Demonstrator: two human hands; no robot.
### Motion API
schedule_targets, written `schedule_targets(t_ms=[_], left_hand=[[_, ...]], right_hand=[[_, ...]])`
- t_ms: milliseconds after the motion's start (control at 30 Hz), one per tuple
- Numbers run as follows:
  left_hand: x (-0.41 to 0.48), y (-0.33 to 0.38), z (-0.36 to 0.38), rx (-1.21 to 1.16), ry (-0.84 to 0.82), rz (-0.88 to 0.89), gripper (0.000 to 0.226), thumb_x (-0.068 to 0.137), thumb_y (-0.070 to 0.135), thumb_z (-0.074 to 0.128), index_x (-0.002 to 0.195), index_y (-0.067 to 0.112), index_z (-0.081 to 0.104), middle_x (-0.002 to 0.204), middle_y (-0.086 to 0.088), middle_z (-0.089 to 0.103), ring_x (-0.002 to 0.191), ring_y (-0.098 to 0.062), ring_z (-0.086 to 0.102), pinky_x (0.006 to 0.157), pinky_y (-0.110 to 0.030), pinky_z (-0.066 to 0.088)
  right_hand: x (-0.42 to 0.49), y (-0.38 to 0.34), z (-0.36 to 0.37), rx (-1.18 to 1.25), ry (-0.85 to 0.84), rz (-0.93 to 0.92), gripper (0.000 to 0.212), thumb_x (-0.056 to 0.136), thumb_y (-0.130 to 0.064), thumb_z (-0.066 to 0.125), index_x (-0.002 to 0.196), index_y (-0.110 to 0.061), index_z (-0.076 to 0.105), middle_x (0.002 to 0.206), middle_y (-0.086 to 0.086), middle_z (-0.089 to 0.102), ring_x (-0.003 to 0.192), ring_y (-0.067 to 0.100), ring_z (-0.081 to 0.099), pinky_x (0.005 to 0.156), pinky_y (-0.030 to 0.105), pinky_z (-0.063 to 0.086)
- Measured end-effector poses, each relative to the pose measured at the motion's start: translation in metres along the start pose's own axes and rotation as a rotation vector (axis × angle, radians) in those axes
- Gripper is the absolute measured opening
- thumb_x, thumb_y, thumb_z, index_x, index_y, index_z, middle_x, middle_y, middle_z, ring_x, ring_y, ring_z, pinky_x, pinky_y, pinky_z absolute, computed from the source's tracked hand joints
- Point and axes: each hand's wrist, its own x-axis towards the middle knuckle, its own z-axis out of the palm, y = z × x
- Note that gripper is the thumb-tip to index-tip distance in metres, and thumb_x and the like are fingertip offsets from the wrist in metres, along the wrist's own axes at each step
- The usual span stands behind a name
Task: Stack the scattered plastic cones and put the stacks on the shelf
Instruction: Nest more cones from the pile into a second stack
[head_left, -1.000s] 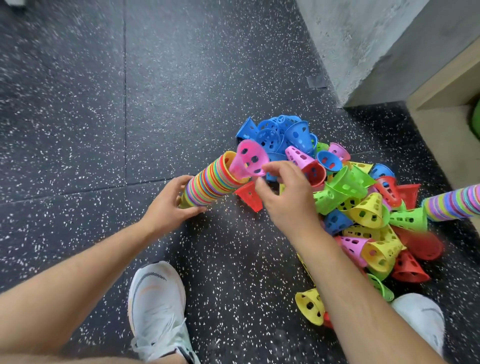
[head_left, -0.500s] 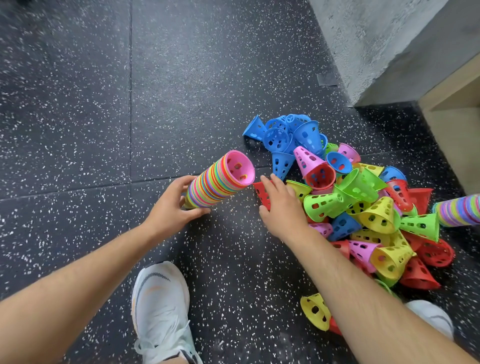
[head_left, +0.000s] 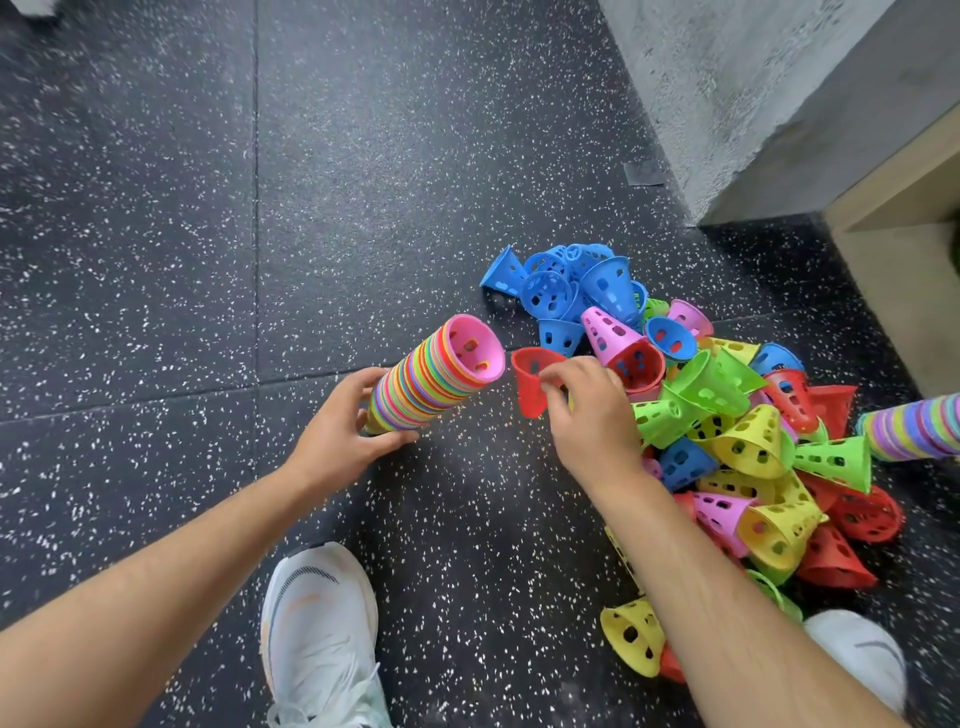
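Note:
A multicoloured stack of cones (head_left: 431, 379) tilts up off the dark floor, its pink open end facing up and right. My left hand (head_left: 337, 436) grips the stack's lower end. My right hand (head_left: 587, 415) pinches a red cone (head_left: 532, 382) by its rim, just right of the stack's mouth and apart from it. Behind my right hand lies a pile of loose cones (head_left: 727, 415) in blue, pink, green, yellow and red. A second finished stack (head_left: 914, 426) lies at the right edge.
A concrete pillar (head_left: 727, 93) rises at the upper right. Beside it a light wooden shelf base (head_left: 898, 249) runs off the right edge. My white shoes (head_left: 322, 634) stand on the speckled black floor (head_left: 208, 234) near the bottom.
The pink cone went onto the stack's top. My right hand then dropped to the floor beside the pile and has lifted a red cone toward the stack. My left hand kept its hold.

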Motion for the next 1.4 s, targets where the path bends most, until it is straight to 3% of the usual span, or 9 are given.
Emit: schedule_targets(t_ms=[133, 267, 400, 567, 767, 933, 1033, 1200, 1400], left_hand=[[0.0, -0.001, 0.0, -0.021, 0.019, -0.029, 0.071, 0.074, 0.023, 0.095, 0.132, 0.035, 0.056, 0.128, 0.02, 0.064, 0.122, 0.006, 0.058, 0.093, -0.007, 0.044], [0.001, 0.0, 0.001, -0.037, 0.036, -0.059, 0.075, 0.073, 0.024, 0.096, 0.136, 0.03, 0.055, 0.129, 0.018, 0.063, 0.123, 0.006, 0.057, 0.097, -0.015, 0.045], [0.001, -0.001, 0.0, -0.028, 0.046, -0.064, 0.075, 0.073, 0.026, 0.096, 0.136, 0.032, 0.055, 0.13, 0.018, 0.062, 0.124, 0.005, 0.056, 0.097, -0.014, 0.045], [0.001, -0.002, 0.0, -0.042, 0.041, -0.054, 0.07, 0.073, 0.025, 0.096, 0.13, 0.037, 0.057, 0.128, 0.016, 0.064, 0.124, 0.0, 0.058, 0.097, -0.016, 0.045], [0.006, -0.001, -0.002, -0.04, 0.054, -0.053, 0.07, 0.073, 0.03, 0.095, 0.13, 0.043, 0.056, 0.128, 0.022, 0.064, 0.123, 0.003, 0.058, 0.096, -0.023, 0.048], [0.005, -0.007, -0.003, -0.025, 0.071, -0.045, 0.072, 0.069, 0.048, 0.092, 0.131, 0.047, 0.054, 0.13, 0.023, 0.063, 0.123, 0.001, 0.058, 0.098, -0.031, 0.05], [0.006, -0.008, -0.003, -0.016, 0.067, -0.04, 0.074, 0.066, 0.053, 0.09, 0.13, 0.049, 0.054, 0.13, 0.023, 0.063, 0.123, 0.001, 0.059, 0.101, -0.035, 0.05], [0.006, -0.006, -0.004, -0.022, 0.063, -0.048, 0.072, 0.069, 0.045, 0.092, 0.131, 0.046, 0.055, 0.131, 0.02, 0.064, 0.124, -0.002, 0.059, 0.105, -0.041, 0.051], [0.006, -0.002, -0.003, 0.006, 0.059, -0.042, 0.069, 0.074, 0.032, 0.095, 0.129, 0.043, 0.056, 0.129, 0.021, 0.065, 0.123, 0.001, 0.059, 0.1, -0.034, 0.051]], right_hand=[[0.019, -0.024, -0.025, 0.21, 0.286, -0.039, 0.01, 0.091, -0.009, 0.067, 0.101, -0.01, 0.072, 0.1, 0.0, 0.067, 0.099, 0.016, 0.06, 0.092, 0.033, 0.048], [0.026, -0.052, -0.03, 0.35, 0.349, -0.098, 0.01, 0.09, -0.008, 0.071, 0.1, -0.011, 0.072, 0.099, 0.002, 0.067, 0.096, 0.01, 0.06, 0.087, 0.024, 0.046], [0.021, -0.068, -0.02, 0.394, 0.232, -0.21, 0.012, 0.089, -0.008, 0.073, 0.1, -0.011, 0.073, 0.105, 0.001, 0.066, 0.104, 0.012, 0.062, 0.094, 0.022, 0.045], [0.018, -0.052, -0.004, 0.359, 0.1, -0.179, 0.031, 0.09, -0.019, 0.065, 0.12, -0.017, 0.068, 0.129, -0.004, 0.061, 0.126, 0.012, 0.054, 0.109, 0.031, 0.041], [0.099, -0.022, 0.025, -0.175, -0.151, -0.014, 0.055, 0.094, -0.033, 0.057, 0.146, -0.023, 0.046, 0.151, 0.005, 0.041, 0.138, 0.027, 0.034, 0.116, 0.041, 0.029], [0.174, -0.022, 0.052, -0.604, -0.36, -0.139, 0.067, 0.095, -0.041, 0.055, 0.155, -0.031, 0.026, 0.161, 0.019, 0.016, 0.146, 0.036, 0.021, 0.12, 0.044, 0.018], [0.195, -0.02, 0.062, -0.765, -0.385, -0.157, 0.055, 0.094, -0.046, 0.057, 0.143, -0.023, 0.044, 0.146, 0.017, 0.039, 0.134, 0.034, 0.038, 0.116, 0.042, 0.025], [0.191, -0.015, 0.068, -0.7, -0.326, -0.273, 0.03, 0.093, -0.027, 0.062, 0.119, -0.012, 0.059, 0.121, 0.009, 0.054, 0.117, 0.029, 0.049, 0.104, 0.036, 0.034], [0.169, -0.008, 0.051, -0.369, -0.32, -0.247, 0.034, 0.091, -0.028, 0.069, 0.112, -0.003, 0.06, 0.131, 0.012, 0.049, 0.123, 0.031, 0.044, 0.104, 0.038, 0.037]])
